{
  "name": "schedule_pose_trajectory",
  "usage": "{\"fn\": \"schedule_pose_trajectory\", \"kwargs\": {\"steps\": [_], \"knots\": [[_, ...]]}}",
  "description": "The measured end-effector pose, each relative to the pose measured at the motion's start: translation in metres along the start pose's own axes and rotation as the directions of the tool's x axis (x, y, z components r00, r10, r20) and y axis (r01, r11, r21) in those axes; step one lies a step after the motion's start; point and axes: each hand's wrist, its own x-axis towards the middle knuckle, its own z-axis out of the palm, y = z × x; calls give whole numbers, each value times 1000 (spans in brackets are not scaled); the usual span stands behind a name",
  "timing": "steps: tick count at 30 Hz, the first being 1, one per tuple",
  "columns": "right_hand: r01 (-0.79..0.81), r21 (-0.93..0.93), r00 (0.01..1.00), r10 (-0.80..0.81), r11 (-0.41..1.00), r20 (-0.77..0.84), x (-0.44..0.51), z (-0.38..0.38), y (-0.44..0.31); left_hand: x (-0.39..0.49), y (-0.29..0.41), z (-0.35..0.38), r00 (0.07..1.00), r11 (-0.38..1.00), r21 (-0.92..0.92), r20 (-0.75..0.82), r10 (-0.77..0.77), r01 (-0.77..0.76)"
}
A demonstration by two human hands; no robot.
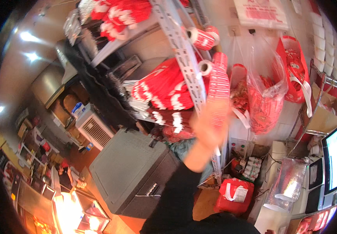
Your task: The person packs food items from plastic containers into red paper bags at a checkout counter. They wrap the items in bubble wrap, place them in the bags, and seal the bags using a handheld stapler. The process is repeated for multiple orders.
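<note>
My left hand, blurred by motion, is raised in front of a metal shelf rack and grips the lower part of a red printed label strip. This strip runs down from a label roll on the rack's upright. Above it a second red-and-white label roll sticks out from the same upright. Only a sliver of my right hand shows at the bottom edge, and what it does is hidden.
Folded red bags fill the slotted metal rack. A grey lidded box stands below left. Clear plastic bags hang on the wall. Right are a lit monitor and silver insulated pouches. A red bag sits low. Another person is far left.
</note>
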Motion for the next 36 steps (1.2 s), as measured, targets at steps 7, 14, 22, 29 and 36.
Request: {"fn": "schedule_pose_trajectory", "kwargs": {"steps": [7, 14, 22, 29, 36], "knots": [[-306, 471, 949, 223, 828, 223, 24, -4, -41, 156, -193, -138, 664, 246, 877, -105, -740, 413], [100, -77, 995, -98, 992, 34, -17, -16, -7, 127, -239, -143, 538, 129, 986, 53, -842, 104], [69, -250, 995, -84, 966, -49, -55, -38, -4, 117, -314, -205, 758, 122, 855, 506, -411, -505], [-37, -341, 999, 43, 939, 8, -94, -49, -24, 74, -24, -89, 872, 872, 360, 235, -429, 331], [619, -445, 649, -740, 647, -174, -73, -79, -162, -17, 196, 47, 493, -80, -510, 854, -166, 857]]}}
